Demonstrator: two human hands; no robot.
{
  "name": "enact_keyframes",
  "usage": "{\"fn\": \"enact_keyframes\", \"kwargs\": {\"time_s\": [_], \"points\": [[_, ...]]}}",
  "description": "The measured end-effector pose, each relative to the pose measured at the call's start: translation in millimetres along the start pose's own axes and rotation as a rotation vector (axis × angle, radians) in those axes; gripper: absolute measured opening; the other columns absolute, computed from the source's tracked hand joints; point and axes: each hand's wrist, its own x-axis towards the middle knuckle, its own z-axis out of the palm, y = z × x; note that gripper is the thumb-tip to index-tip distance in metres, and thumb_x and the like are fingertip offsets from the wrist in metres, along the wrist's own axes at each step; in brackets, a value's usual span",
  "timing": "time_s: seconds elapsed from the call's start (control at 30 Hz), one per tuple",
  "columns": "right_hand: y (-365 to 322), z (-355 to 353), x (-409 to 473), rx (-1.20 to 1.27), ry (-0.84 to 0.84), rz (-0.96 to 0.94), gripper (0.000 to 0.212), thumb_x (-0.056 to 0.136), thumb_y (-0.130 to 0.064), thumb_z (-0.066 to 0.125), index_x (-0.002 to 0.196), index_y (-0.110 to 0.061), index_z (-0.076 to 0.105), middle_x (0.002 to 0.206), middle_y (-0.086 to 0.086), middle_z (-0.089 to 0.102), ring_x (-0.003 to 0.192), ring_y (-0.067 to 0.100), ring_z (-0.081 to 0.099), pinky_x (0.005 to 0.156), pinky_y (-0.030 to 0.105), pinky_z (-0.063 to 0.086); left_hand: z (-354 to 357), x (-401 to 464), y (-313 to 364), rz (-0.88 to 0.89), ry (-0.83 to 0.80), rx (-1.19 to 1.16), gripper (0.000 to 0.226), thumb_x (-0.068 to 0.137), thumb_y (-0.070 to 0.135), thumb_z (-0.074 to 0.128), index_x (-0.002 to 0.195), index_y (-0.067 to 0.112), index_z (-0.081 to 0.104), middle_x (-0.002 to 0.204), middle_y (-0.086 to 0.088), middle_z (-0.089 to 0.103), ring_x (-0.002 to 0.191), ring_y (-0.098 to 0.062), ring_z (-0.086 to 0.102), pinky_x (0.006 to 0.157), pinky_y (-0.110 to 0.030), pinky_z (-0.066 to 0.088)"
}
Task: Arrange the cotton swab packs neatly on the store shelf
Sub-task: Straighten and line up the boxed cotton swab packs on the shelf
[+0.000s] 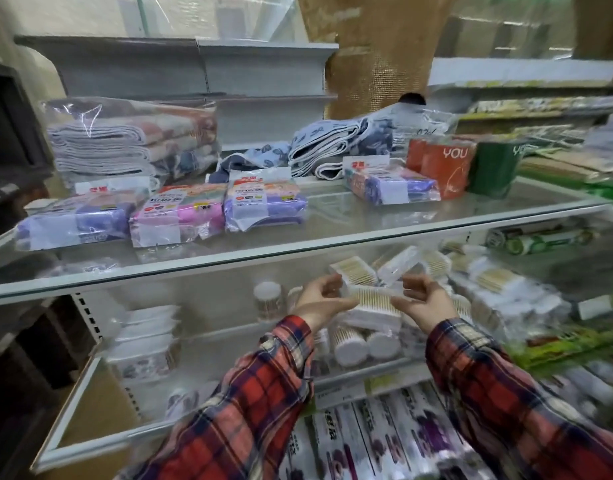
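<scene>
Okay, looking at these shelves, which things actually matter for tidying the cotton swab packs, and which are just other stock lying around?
Part of the job:
- cotton swab pack, held between left hand and right hand
- round swab tubs
- swab packs behind

Just lying about:
- folded towels
- purple cloth packs
- orange YOU box
- green box

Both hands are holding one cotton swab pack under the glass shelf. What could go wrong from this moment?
1. The left hand and right hand pinch only the ends of the cotton swab pack, so it may slip.
2. The loose packs behind lie tilted and could slide when this one is set down.
3. The round tubs below could get knocked.
</scene>
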Motion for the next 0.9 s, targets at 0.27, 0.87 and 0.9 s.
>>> {"fn": "enact_keyframes", "kwargs": {"time_s": [0.27, 0.87, 0.9], "points": [[5.4, 1.9, -7.4, -0.292, -0.072, 0.002, 0.055, 0.072, -0.026, 0.081, 0.121, -0.015, 0.056, 0.110, 0.000, 0.062, 0.098, 0.017, 0.060, 0.094, 0.032, 0.048, 17.4, 3.0, -3.0, -0.020, -0.004, 0.120, 0.071, 0.077, 0.018, 0.078, 0.140, 0.012, 0.045, 0.137, -0.002, 0.053, 0.119, -0.014, 0.052, 0.102, -0.025, 0.041], [-0.5, 9.9, -15.4, -0.564, -0.096, 0.010, 0.057, 0.075, -0.032, 0.077, 0.128, -0.025, 0.055, 0.123, 0.003, 0.063, 0.109, 0.020, 0.059, 0.096, 0.029, 0.046, 30.7, 0.7, 0.7, -0.110, -0.033, 0.254, 0.058, 0.087, 0.011, 0.064, 0.141, 0.006, 0.043, 0.140, -0.011, 0.051, 0.125, -0.022, 0.052, 0.108, -0.032, 0.041], [-0.3, 10.3, -15.8, -0.556, -0.092, 0.018, 0.057, 0.075, -0.031, 0.077, 0.127, -0.026, 0.055, 0.122, 0.003, 0.063, 0.108, 0.020, 0.059, 0.096, 0.030, 0.047, 31.0, 0.5, 1.2, -0.115, -0.030, 0.256, 0.057, 0.089, 0.011, 0.063, 0.141, 0.007, 0.043, 0.140, -0.011, 0.052, 0.124, -0.022, 0.052, 0.107, -0.031, 0.042]]}}
